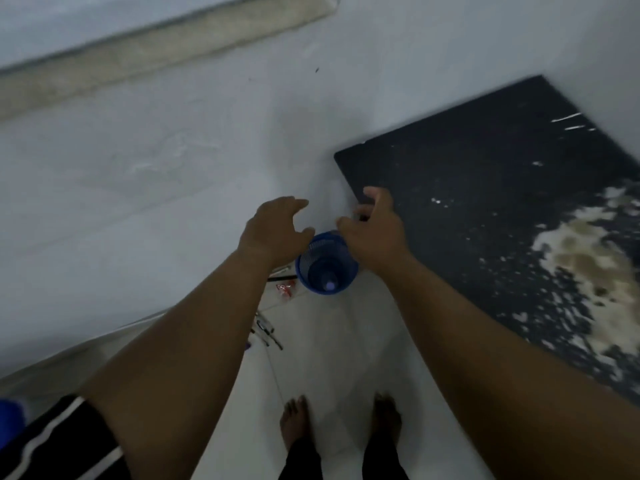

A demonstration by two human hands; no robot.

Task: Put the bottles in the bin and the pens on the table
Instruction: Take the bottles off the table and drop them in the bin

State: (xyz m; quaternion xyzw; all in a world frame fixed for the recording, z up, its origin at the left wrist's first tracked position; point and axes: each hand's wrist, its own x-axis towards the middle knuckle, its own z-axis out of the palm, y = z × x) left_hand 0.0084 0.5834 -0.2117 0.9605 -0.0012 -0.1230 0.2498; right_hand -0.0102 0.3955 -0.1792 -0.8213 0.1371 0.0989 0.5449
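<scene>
A blue mesh bin [308, 271] stands on the white floor below me, with a bottle [329, 284] with a pale cap upright inside it. My left hand [275, 232] hovers above the bin's left rim, fingers apart and holding nothing. Over the bin's right rim my right hand [375, 228] is stretched out, also with nothing in it. Several pens [266, 332] lie on the floor left of the bin, partly hidden by my left forearm. A dark pen [282, 278] lies close to the bin. The dark speckled table top [485, 209] is on the right.
A small red wrapper [284, 291] lies on the floor beside the bin. My bare feet [294, 420] stand on the white tiles below. A pale wall with a beige ledge [156, 53] runs across the top left. The table top has a worn pale patch [595, 265].
</scene>
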